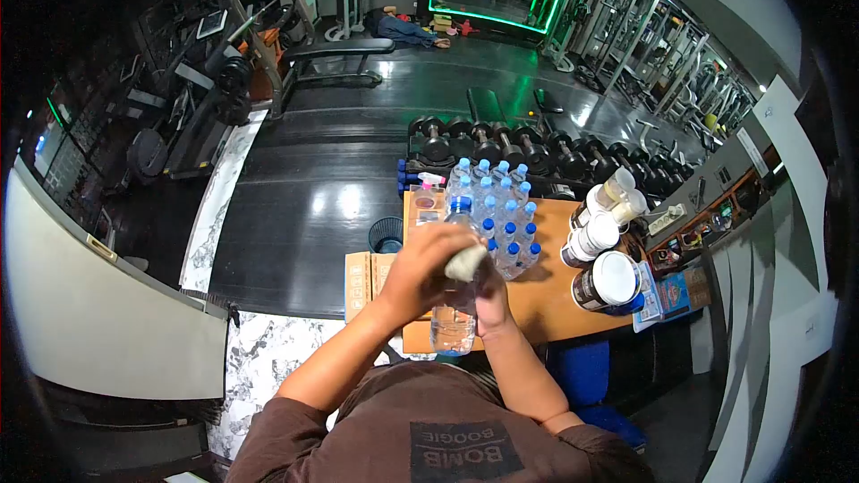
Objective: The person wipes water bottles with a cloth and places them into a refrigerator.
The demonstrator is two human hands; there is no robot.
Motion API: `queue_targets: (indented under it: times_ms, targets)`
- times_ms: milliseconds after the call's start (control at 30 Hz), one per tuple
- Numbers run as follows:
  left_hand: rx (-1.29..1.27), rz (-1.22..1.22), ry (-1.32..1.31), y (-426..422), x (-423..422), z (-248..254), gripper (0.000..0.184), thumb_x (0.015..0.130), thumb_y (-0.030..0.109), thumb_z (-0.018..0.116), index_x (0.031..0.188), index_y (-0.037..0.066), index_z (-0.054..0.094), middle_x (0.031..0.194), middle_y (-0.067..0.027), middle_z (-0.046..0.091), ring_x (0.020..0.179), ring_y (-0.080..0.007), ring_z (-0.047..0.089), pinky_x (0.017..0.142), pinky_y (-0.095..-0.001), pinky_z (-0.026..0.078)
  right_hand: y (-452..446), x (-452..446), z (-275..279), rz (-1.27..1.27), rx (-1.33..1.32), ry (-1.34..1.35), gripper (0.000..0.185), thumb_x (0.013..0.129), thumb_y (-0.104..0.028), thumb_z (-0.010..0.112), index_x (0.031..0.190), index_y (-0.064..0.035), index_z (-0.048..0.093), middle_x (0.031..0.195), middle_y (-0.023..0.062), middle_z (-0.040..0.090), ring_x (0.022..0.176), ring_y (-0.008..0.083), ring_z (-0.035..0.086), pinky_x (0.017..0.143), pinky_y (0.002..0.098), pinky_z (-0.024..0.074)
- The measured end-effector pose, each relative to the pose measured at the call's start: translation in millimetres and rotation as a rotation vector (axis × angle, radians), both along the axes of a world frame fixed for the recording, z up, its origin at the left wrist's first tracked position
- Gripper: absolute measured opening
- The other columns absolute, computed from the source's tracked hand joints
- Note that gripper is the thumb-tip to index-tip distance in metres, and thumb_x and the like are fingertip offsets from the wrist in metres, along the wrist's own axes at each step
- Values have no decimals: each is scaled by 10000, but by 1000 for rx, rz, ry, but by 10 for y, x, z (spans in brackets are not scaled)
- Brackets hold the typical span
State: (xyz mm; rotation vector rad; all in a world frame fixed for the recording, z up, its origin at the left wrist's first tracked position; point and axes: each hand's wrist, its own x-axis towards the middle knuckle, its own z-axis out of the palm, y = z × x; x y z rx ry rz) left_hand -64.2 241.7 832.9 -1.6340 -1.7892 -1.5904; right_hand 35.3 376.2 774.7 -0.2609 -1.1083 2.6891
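Observation:
A clear plastic water bottle [454, 329] with a blue cap is held tilted in front of my chest, its base toward me. My left hand [422, 258] is closed on a pale, crumpled cloth [467, 263], which lies against the bottle's side. On the other side, my right hand [491, 300] is wrapped round the bottle; the cloth and bottle hide some of its fingers. Just beyond my hands, several water bottles [509, 230] with blue caps stand upright in rows on the wooden table [546, 304].
White-lidded tubs [614, 278] stand on the table's right side. A spray bottle with a pink top [431, 181] is at its far left corner. Cardboard boxes [358, 282] and a dark basket [386, 235] are left of the table. Behind it is a dumbbell rack [537, 154].

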Motion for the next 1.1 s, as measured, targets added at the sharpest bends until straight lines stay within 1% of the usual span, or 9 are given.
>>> queue_targets:
  times_ms: [233,333,467,567,700,767,800,900,1100]
  targets:
    - [-133,-78,34,-31,147,-110,522,756,28,808,1260,90,686,1333,-98,692,1308,-329,612,1180,-489,417,130,-20,-290,83,-129,45,599,1069,-505,546,1461,-52,537,1334,133,649,1249,231,646,1062,414,536]
    - [-145,-247,66,-30,335,-109,537,765,-94,676,1275,71,661,1273,-120,682,1240,-364,616,1119,-509,447,269,-75,65,-33,-36,-221,684,1057,-663,464,1234,-34,668,938,84,741,819,207,739,782,358,617]
    - [-130,-410,-78,-71,299,-113,562,720,-114,685,1251,67,680,1245,-135,685,1210,-367,624,1067,-484,464,230,-82,231,-160,112,-110,658,1094,-619,411,1275,-30,643,1081,123,743,899,204,736,839,361,607]
    - [-39,-209,-48,30,221,-103,558,717,-128,677,1243,57,684,1230,-142,691,1198,-367,634,1063,-477,467,331,-70,-76,126,-262,78,674,1105,-613,376,1410,-33,536,1253,132,685,1098,230,707,943,404,592]
    - [-15,-23,-5,104,135,-22,456,777,-54,765,1218,49,708,1237,-103,735,1314,-357,630,1130,-496,450,161,-42,-159,-173,-124,-62,662,1093,-607,427,1452,-55,496,1244,131,650,1127,229,695,951,395,600]
    - [-38,-93,-50,129,224,-118,453,780,-54,766,1216,53,711,1246,-99,734,1337,-354,618,1157,-499,432,118,-7,143,-115,-130,-116,647,1080,-609,466,1408,-55,528,1198,134,671,1070,227,712,928,386,609]
    - [-57,-157,-95,118,277,-165,449,784,-55,766,1215,57,713,1255,-96,732,1359,-350,606,1183,-503,413,307,-43,-77,140,-441,17,633,1073,-619,475,1349,-56,563,1144,127,695,998,225,727,905,380,614]
    - [-132,-256,-55,41,435,-228,385,813,-38,783,1179,68,725,1229,-77,739,1360,-333,607,1196,-515,405,392,-44,29,-238,61,-134,616,1073,-618,482,1236,-46,641,1075,160,743,897,232,749,788,381,626]
    - [-153,-286,-59,-28,386,-234,376,780,-8,818,1131,101,739,1149,-34,744,1248,-284,629,1074,-437,426,384,7,140,-233,66,-76,646,1093,-619,420,1246,-31,639,1045,107,724,900,203,730,818,364,610]
